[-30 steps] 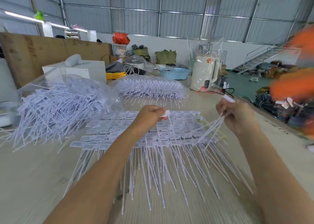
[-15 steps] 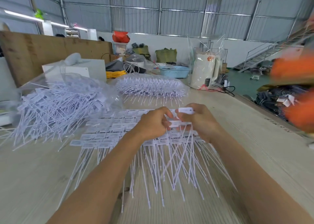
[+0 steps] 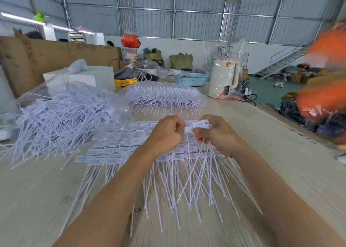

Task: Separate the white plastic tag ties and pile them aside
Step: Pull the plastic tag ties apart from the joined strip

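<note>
A sheet of joined white plastic tag ties (image 3: pixel 119 149) lies flat on the table in front of me, label heads in rows and thin tails pointing toward me. My left hand (image 3: pixel 165 132) and my right hand (image 3: pixel 217 132) are close together above it. Both grip the heads of a small bunch of tag ties (image 3: pixel 198 125), whose tails (image 3: pixel 196 181) fan downward over the sheet. A loose pile of separated ties (image 3: pixel 56 119) lies at the left on clear plastic wrap.
Another wrapped bundle of ties (image 3: pixel 164 95) sits behind the sheet. A white box (image 3: pixel 89 78), yellow cable (image 3: pixel 125 82), blue basket (image 3: pixel 190 79) and white kettle (image 3: pixel 222 80) in plastic stand farther back. The table edge (image 3: pixel 292 126) runs along the right, orange blurred things (image 3: pixel 322 97) beyond.
My right hand, which was held out to the right with a bunch of ties, has come back to my left hand. Both now grip the bunch together over the sheet.
</note>
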`<state>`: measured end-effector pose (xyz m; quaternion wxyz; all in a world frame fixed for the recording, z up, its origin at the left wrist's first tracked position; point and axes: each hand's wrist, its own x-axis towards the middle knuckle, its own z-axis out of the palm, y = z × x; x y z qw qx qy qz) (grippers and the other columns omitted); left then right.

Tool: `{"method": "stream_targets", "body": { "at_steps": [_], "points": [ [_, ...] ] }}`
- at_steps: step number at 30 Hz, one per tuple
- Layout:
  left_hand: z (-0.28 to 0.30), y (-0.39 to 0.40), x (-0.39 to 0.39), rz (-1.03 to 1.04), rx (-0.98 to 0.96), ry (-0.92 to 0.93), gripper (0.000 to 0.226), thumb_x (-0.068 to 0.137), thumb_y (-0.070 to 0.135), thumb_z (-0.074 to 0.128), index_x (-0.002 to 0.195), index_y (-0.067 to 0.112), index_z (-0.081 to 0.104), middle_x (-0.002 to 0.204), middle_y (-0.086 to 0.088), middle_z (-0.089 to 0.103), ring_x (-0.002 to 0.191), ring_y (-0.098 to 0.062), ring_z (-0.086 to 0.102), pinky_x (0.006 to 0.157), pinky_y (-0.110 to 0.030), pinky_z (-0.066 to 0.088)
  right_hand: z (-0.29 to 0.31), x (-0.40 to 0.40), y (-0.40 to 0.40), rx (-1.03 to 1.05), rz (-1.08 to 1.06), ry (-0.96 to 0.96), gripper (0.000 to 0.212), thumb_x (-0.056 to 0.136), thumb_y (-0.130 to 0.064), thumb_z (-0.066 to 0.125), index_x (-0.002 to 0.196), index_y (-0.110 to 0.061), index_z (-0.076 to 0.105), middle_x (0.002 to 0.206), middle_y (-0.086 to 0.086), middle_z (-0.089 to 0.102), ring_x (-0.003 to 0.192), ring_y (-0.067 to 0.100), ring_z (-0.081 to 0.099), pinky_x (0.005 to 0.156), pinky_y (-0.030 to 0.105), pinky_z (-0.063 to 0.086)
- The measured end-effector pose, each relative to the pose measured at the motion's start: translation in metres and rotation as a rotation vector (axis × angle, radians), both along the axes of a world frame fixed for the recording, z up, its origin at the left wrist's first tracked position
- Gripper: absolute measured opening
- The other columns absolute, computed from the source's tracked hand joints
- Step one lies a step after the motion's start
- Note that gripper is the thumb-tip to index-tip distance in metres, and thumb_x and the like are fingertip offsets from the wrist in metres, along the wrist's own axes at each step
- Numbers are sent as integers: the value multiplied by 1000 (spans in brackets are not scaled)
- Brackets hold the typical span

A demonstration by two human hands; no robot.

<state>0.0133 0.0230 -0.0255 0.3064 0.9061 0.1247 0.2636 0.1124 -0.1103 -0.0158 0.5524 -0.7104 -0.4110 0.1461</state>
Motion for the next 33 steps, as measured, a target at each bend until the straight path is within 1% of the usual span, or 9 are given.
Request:
{"method": "stream_targets", "body": {
  "at_steps": [2, 4, 9, 13, 17, 21, 25, 28, 33],
  "points": [
    [-1, 1, 0, 17, -49, 51, 30, 95, 23, 48, 70, 20, 64, 60, 9, 55, 56, -15, 50, 55, -25, 37, 0, -4, 1, 26, -2, 15, 11, 84, 3, 63, 94, -1, 59, 65, 6, 63, 46, 12, 59, 47, 18, 44],
    [-1, 0, 0, 34, -74, 60, 40, 95, 32, 50, 58, 20, 58, 53, 7, 53, 53, -17, 49, 59, -29, 40, 0, -6, 3, 28, 5, 6, 13, 83, 2, 65, 96, 3, 62, 70, 9, 65, 47, 13, 61, 48, 20, 45],
    [-1, -2, 2, 76, 14, 96, 43, 94, 30, 52, 53, 20, 49, 52, 5, 45, 51, -13, 42, 61, -30, 29, -1, -8, 4, -89, -67, -145, 7, 79, -4, 69, 78, -1, 62, 54, 1, 58, 42, 11, 59, 49, 22, 42],
    [2, -1, 1, -28, -279, 81, 43, 94, 20, 56, 51, 17, 55, 50, -1, 42, 50, -15, 37, 59, -27, 28, -2, -14, 9, -74, -127, -231, 11, 77, 1, 68, 75, -2, 58, 61, 6, 52, 39, 5, 49, 41, 19, 40],
    [7, 1, 1, -91, -500, 75, 53, 94, 18, 55, 42, 17, 59, 37, 2, 41, 38, -7, 37, 53, -20, 33, 0, -18, 12, -16, -159, -441, 15, 76, 5, 67, 77, -7, 58, 64, -2, 50, 55, 6, 44, 49, 11, 34],
    [10, -4, 6, -80, -506, 29, 45, 95, 20, 54, 51, 13, 57, 32, 10, 45, 34, 0, 40, 48, -11, 36, 5, -13, 7, 32, -180, -336, 10, 75, 3, 70, 80, -2, 63, 63, 1, 53, 53, 9, 46, 46, 13, 35],
    [10, -10, 9, -79, -475, 7, 42, 94, 26, 54, 55, 13, 54, 38, 8, 46, 42, -9, 40, 52, -22, 31, 8, -7, 3, 56, -208, -249, 16, 75, 2, 71, 73, -12, 62, 61, -4, 55, 55, 11, 50, 54, 22, 40],
    [10, -11, 8, -116, -520, -7, 38, 94, 28, 56, 59, 13, 57, 39, 5, 48, 37, -13, 43, 42, -18, 32, 6, -7, 6, 49, -252, -317, 15, 75, 2, 70, 75, -10, 61, 62, -3, 55, 56, 12, 50, 50, 13, 39],
    [11, -4, 5, -124, -615, 19, 60, 93, 22, 58, 34, 18, 47, 34, 9, 30, 28, -6, 22, 35, -12, 18, 3, 4, 10, -54, -438, -458, 28, 80, 2, 58, 62, -15, 44, 58, -3, 46, 54, 14, 45, 47, 11, 36]
  ]
}}
